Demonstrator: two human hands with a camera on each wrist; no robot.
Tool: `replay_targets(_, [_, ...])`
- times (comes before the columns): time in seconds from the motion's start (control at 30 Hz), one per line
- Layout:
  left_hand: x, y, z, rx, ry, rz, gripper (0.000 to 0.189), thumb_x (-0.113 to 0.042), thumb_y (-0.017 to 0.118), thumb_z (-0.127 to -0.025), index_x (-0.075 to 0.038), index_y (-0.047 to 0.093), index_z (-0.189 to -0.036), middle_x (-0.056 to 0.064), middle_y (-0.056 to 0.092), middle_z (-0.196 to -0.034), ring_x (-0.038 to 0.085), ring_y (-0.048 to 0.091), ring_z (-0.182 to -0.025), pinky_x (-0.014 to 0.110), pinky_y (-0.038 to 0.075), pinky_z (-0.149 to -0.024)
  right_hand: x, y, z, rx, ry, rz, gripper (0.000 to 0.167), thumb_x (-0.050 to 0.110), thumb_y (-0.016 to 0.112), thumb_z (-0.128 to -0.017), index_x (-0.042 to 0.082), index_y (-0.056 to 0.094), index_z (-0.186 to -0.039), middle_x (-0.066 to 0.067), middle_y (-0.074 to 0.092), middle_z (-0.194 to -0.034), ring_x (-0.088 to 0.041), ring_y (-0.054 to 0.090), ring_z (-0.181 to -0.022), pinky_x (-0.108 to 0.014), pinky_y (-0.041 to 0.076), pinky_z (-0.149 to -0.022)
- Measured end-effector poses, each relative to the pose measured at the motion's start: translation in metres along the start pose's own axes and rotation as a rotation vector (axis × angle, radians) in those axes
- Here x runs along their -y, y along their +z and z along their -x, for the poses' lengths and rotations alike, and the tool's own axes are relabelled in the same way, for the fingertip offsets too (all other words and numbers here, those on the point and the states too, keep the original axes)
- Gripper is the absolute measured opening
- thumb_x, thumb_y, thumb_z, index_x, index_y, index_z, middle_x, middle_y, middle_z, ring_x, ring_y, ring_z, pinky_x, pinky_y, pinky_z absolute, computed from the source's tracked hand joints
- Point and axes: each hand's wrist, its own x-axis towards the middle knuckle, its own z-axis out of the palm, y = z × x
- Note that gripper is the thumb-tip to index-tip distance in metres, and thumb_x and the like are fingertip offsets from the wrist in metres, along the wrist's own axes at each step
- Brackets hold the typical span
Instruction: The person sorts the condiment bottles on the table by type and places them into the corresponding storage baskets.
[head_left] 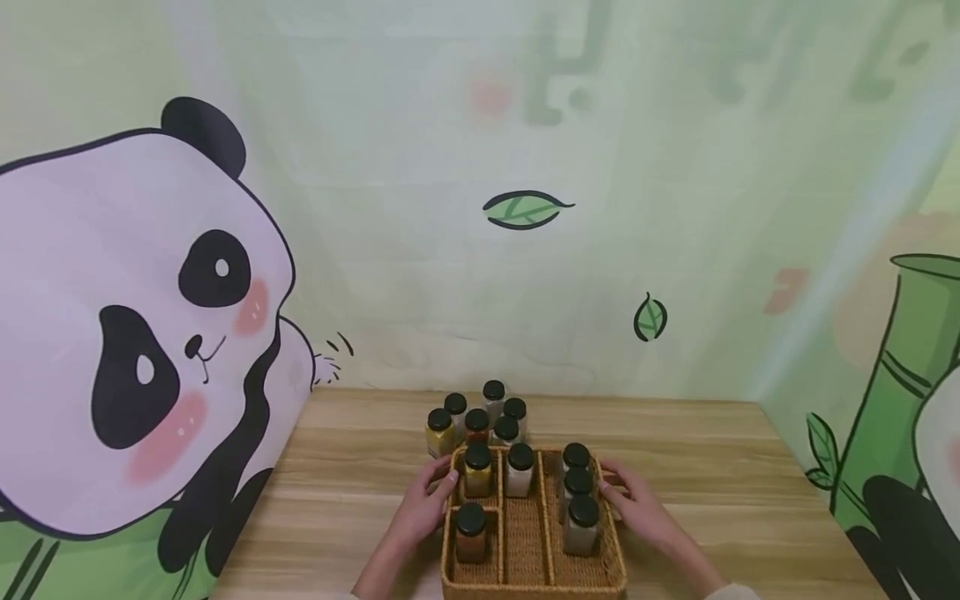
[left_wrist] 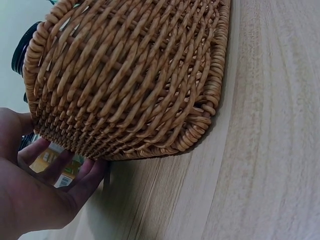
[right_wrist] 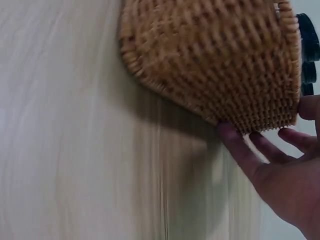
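A woven wicker basket (head_left: 523, 537) with dividers stands before me on the wooden table. My left hand (head_left: 422, 507) grips its far left corner, thumb at the rim and fingers round the outer wall (left_wrist: 125, 80). At the far right corner my right hand (head_left: 637, 507) holds it the same way, fingers against the weave (right_wrist: 220, 60). Inside are black-lidded spice jars: a yellow jar (head_left: 477, 475) at the back left, a reddish-brown jar (head_left: 471, 537) at the front left, a pale jar (head_left: 519, 473) in the middle, and a row with a greyish jar (head_left: 581, 529) on the right.
Behind the basket, several more black-lidded jars stand grouped on the table (head_left: 360, 442), among them a yellow jar (head_left: 440, 432) and a red jar (head_left: 477, 427). A cloth backdrop (head_left: 420, 250) printed with pandas and leaves hangs along the table's back and sides.
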Motion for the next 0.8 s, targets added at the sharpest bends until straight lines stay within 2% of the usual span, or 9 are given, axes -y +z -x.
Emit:
replay_targets(0.23, [0.003,0.003,0.0,0.012,0.01,0.056,0.059,-0.037,0.056,-0.112,-0.003,0.044,-0.158,0.029,0.044,-0.156,0.054,0.043,-0.143,0.052,0.061,-0.091,0.001,0.011,0.005,-0.027,0.093,-0.021,0.053,0.018,0.05,-0.114,-0.006,0.036,-0.159,-0.033,0.057,-0.139,-0.041,0.063,-0.12,-0.05,0.061,-0.084])
replay_targets(0.5, [0.003,0.001,-0.001,-0.017,-0.006,0.027,0.059,-0.041,0.056,-0.111,-0.006,0.047,-0.157,0.026,0.047,-0.156,0.052,0.043,-0.144,0.052,0.059,-0.095,-0.002,0.016,0.003,-0.057,0.075,-0.002,0.054,0.024,0.049,-0.114,-0.001,0.038,-0.16,-0.028,0.06,-0.14,-0.039,0.061,-0.126,-0.056,0.052,-0.103])
replay_targets(0.8, [0.003,0.003,0.001,-0.02,0.016,0.021,0.056,-0.038,0.055,-0.112,-0.005,0.048,-0.156,0.026,0.048,-0.155,0.05,0.047,-0.141,0.051,0.059,-0.095,-0.004,0.017,0.009,-0.076,0.089,-0.017,0.055,0.027,0.049,-0.114,-0.002,0.038,-0.16,-0.029,0.059,-0.14,-0.041,0.059,-0.128,-0.047,0.056,-0.093])
